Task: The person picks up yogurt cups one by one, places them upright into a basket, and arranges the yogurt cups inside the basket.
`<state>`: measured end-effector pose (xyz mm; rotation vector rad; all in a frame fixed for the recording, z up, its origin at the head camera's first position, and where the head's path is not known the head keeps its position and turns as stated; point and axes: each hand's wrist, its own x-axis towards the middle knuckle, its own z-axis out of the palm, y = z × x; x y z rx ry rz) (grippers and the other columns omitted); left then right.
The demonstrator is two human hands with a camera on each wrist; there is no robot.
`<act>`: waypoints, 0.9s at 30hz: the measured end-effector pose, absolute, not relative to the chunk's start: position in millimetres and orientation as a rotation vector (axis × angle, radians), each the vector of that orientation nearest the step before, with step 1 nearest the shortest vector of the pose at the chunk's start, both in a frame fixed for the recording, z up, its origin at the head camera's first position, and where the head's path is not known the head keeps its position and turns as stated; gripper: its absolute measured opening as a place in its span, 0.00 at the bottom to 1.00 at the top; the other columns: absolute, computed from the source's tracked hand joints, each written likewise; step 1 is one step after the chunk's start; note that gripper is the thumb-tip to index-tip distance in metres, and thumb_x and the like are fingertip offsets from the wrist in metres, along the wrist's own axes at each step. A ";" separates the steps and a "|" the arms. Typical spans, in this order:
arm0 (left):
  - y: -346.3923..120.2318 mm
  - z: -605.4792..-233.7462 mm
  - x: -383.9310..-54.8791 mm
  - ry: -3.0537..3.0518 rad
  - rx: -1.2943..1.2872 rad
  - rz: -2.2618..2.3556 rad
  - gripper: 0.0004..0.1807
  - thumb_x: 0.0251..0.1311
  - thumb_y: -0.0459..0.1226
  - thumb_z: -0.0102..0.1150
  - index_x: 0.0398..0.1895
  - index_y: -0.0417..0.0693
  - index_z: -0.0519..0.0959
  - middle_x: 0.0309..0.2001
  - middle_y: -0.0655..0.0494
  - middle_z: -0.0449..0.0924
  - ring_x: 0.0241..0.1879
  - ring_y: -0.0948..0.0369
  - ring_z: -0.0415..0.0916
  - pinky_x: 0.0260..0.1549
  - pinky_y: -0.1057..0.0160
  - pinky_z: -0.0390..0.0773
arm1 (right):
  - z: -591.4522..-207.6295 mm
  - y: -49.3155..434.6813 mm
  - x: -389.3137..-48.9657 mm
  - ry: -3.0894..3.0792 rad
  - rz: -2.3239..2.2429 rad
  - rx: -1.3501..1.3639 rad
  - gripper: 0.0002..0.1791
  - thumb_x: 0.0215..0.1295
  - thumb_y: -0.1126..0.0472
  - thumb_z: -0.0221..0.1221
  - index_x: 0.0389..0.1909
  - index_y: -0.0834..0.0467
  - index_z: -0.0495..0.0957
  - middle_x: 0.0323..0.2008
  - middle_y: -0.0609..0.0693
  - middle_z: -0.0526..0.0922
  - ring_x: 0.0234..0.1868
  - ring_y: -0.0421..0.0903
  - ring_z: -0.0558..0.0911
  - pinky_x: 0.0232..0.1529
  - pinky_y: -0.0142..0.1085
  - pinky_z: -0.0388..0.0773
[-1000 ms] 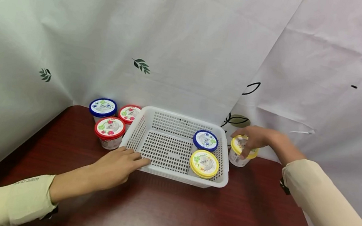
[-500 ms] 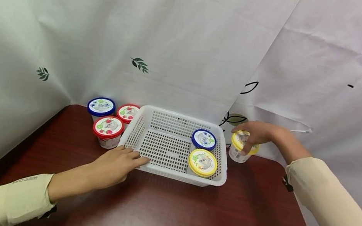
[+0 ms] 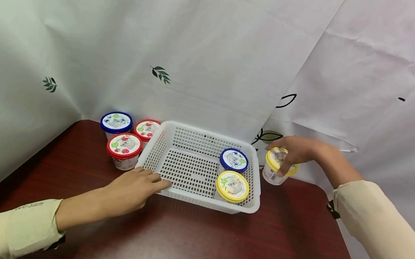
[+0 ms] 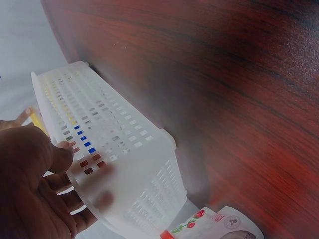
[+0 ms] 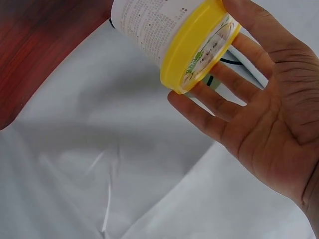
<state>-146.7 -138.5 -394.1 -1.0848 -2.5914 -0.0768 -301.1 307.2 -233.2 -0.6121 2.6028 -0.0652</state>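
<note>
My left hand holds the near left corner of a white plastic basket; in the left wrist view its thumb lies outside the rim and the fingers inside. Within the basket, on the right, stand a blue-lidded tub and a yellow-lidded tub. Beyond the right wall, my right hand grips another yellow-lidded tub by its lid, thumb on one side and fingers on the other. That tub is nearly upright beside the basket, seemingly a little off the table.
Left of the basket stand a blue-lidded tub and two red-lidded tubs, one nearer and one behind it. A pale cloth hangs behind the dark red wooden table.
My right hand and the yellow-lidded tub it grips have risen slightly. The left hand keeps its place on the basket, and the other tubs stay where they were.
</note>
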 end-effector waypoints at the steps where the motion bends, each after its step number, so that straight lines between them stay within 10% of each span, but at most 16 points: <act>1: -138.3 -394.0 -146.7 -2.593 -1.085 -0.074 0.30 0.59 0.26 0.76 0.66 0.51 0.86 0.51 0.51 0.91 0.50 0.50 0.89 0.52 0.48 0.89 | -232.1 306.9 -300.7 2.602 -0.069 -0.610 0.53 0.51 0.55 0.87 0.80 0.55 0.77 0.70 0.64 0.82 0.64 0.60 0.81 0.62 0.57 0.85; 27: -137.1 -393.4 -145.1 -2.591 -1.074 -0.057 0.29 0.60 0.27 0.75 0.66 0.50 0.86 0.52 0.50 0.92 0.51 0.50 0.89 0.54 0.48 0.89 | -218.0 295.9 -295.6 2.618 -0.023 -0.614 0.52 0.54 0.52 0.87 0.81 0.49 0.76 0.72 0.64 0.79 0.66 0.62 0.79 0.62 0.57 0.83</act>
